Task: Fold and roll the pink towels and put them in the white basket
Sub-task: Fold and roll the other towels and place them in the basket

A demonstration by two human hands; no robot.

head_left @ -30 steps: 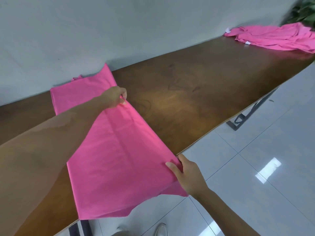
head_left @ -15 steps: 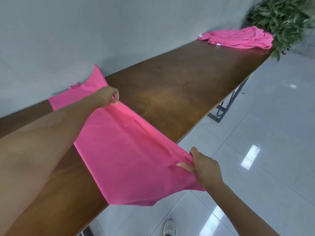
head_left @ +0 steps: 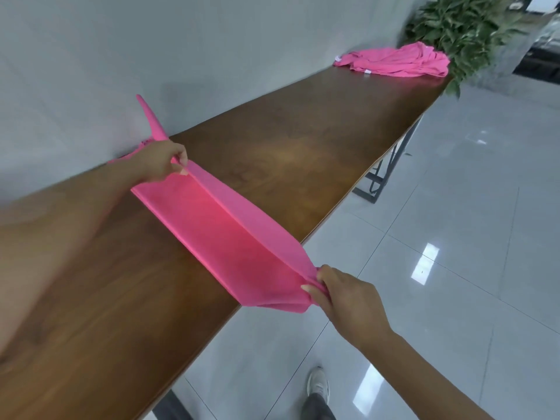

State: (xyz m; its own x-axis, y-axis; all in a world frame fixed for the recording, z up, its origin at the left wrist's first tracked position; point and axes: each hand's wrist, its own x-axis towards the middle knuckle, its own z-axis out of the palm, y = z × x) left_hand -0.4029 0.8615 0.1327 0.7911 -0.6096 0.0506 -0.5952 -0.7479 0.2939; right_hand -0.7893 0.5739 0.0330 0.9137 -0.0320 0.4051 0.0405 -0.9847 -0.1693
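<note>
Head view. A pink towel is stretched across a brown wooden desk between two hands. The left hand, near the wall side of the desk, pinches the far end of the towel's raised edge, its fingers curled around the cloth. The right hand, beyond the desk's near edge and above the tiled floor, grips the near end of the same edge, with bunched cloth held between thumb and curled fingers. The lifted edge forms a ridge running from hand to hand; the lower layer lies flat on the desk, and one corner stands up against the wall behind the left hand. A heap of pink towels rests at the far end of the desk, just beside a leafy plant. A shoe is visible on the floor below.
</note>
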